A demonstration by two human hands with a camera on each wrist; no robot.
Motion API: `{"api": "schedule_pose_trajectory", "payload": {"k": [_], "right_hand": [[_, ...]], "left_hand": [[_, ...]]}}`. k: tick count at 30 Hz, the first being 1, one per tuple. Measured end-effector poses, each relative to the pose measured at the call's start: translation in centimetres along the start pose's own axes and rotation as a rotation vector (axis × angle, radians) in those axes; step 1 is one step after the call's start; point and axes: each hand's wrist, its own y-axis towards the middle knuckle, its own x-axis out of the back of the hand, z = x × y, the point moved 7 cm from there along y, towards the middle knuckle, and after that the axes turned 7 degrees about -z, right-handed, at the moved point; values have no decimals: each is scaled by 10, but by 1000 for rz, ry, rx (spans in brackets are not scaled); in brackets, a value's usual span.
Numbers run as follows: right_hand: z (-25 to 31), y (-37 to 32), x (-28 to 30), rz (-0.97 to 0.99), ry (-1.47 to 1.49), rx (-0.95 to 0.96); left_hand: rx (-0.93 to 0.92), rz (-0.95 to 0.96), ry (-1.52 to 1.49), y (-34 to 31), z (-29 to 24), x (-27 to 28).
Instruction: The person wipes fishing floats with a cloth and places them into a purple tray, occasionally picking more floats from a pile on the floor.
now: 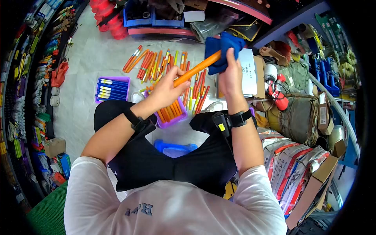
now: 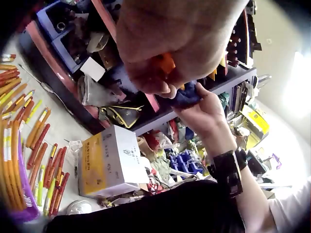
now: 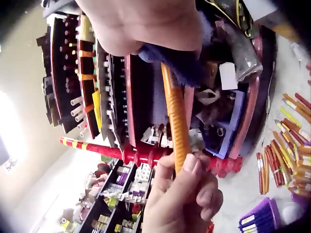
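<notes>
My left hand [image 1: 166,91] grips one end of a long orange stick [image 1: 200,68], its fingers and thumb curled around it. The stick slants up to the right over the floor. In the right wrist view the stick [image 3: 176,111] has a ribbed surface and a step partway along. A dark blue cloth [image 1: 213,45] wraps the stick's far end, which is hidden inside it. Through this cloth my right hand [image 1: 232,78] holds that end, thumb upward. Below the left hand stands a purple basket [image 1: 182,118] filled with similar orange sticks [image 1: 171,111].
Several red, orange and yellow sticks [image 1: 156,64] lie spread on the tiled floor ahead. A second purple basket [image 1: 111,101] at left holds blue sticks. A white and yellow box [image 2: 104,160] stands at right, near packed bags [image 1: 290,164]. Shelves [image 1: 35,98] line the left side.
</notes>
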Motion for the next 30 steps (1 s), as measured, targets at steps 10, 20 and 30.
{"api": "schedule_pose_trajectory", "payload": {"k": [10,20,30], "right_hand": [[-2,-18,-12,69,-69,63],[-53,-47,-44,321,-347,-196],[-25,-48,-44,366,-41,-537]], "left_hand": [[-154,-32,94,2,2,0],[-76,-138,-88,7,-1,11],[-165,-95,-52,16,-24,68]]}}
